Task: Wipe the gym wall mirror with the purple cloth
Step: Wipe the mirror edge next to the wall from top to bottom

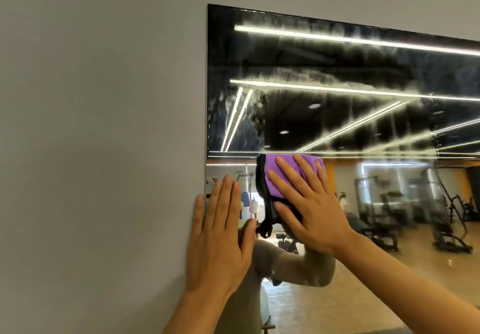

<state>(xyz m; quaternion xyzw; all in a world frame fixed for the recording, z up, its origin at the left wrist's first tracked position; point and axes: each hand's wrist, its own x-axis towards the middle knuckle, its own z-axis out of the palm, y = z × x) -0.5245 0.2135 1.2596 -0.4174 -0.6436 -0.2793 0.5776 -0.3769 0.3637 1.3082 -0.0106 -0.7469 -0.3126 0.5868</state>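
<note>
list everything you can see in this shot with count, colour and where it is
mirror: one, dark streaky glass, mounted on the wall, filling the upper right and centre
cloth: one, purple with black edging, pressed flat on the mirror near its left edge
wall: one, plain grey, left side and above the mirror
reflected ceiling light strips: several, white, in the mirror's upper part
reflected gym machines: several, black, in the mirror's lower right
left hand: one, fingers straight, flat across the mirror's left edge and the wall
right hand: one, fingers spread, pressing the cloth to the glass
</note>
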